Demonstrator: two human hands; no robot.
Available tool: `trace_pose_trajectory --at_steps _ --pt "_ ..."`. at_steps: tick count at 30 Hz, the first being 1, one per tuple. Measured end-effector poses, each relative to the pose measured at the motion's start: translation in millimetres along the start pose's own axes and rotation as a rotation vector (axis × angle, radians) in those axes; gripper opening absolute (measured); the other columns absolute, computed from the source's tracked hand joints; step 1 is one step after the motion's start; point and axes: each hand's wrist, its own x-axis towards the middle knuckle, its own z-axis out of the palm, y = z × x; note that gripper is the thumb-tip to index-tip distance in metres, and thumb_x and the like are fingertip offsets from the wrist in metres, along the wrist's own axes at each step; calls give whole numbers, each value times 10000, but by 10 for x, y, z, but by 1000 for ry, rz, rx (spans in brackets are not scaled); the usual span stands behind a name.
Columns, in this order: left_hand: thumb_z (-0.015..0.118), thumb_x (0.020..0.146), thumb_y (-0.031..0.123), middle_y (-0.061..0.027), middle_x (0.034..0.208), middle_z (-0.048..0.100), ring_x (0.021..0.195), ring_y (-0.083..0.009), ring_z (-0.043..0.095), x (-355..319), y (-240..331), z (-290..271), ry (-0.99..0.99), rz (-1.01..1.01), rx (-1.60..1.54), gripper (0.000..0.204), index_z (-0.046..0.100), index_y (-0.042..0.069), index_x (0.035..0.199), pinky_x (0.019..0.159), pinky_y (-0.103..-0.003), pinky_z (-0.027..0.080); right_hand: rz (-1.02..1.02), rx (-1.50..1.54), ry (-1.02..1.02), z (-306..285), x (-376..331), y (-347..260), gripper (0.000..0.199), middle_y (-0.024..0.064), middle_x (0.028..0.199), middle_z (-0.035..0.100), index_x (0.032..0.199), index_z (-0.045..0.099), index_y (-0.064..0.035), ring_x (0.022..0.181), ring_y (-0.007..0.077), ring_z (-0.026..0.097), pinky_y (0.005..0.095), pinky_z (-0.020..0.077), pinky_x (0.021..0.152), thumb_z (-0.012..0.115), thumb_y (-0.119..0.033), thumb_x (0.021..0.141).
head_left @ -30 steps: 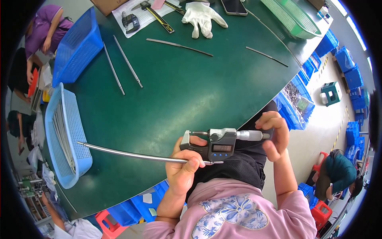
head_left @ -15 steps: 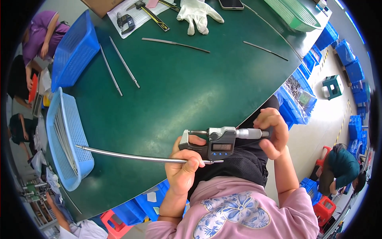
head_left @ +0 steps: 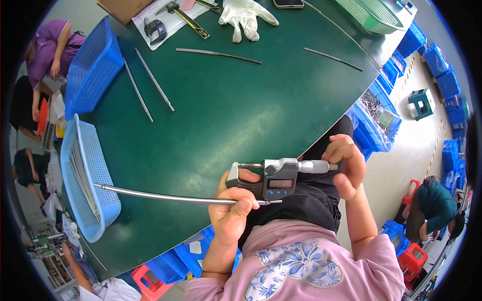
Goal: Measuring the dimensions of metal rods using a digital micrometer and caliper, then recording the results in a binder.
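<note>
Left hand point(head_left: 230, 213) closed, gripping two items at once; thumb and forefinger pinch a metal rod point(head_left: 160, 195) near its right end, while the other fingers support the frame of a digital micrometer point(head_left: 279, 181), some showing inside the frame opening; the micrometer lies level between the hands, its measuring gap just above the left hand and its thimble toward the right hand. Right hand point(head_left: 349, 163) half open, fingers curled and thumb apart, at the thimble end; contact there cannot be told. The rod runs leftward from the left hand, its far end overlapping in view a light blue basket point(head_left: 95, 150) of similar rods; whether they touch cannot be told. Ahead of both hands is the green desk point(head_left: 211, 110); two loose rods point(head_left: 154, 80) lie ahead and left of the left hand, beside a blue basket point(head_left: 93, 70); farther ahead, a dark thin strip point(head_left: 218, 54); beyond it, a white glove point(head_left: 246, 20).
</note>
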Motion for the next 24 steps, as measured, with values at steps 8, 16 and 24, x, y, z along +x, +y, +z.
trace_pose_trajectory --at_steps 8,16,24 --pt "610 825 251 -204 1024 511 823 -171 483 6 6 5 5 13 6 286 600 0 688 628 -235 378 22 28 10 40 -66 14 136 59 669 557 725 492 -49 631 200 557 362 407 796 529 -172 768" --pt "622 819 255 -208 1023 499 841 -189 498 25 -12 25 11 15 -28 292 599 -8 694 665 -245 397 64 37 -9 32 -94 34 129 83 702 574 725 484 -52 664 208 574 348 396 806 531 -172 736" --pt "620 817 255 -214 1005 513 873 -201 489 10 -28 11 14 14 -18 294 598 -7 686 703 -265 392 99 167 54 42 -103 47 178 121 736 543 761 476 -11 689 236 542 310 424 648 546 -158 690"
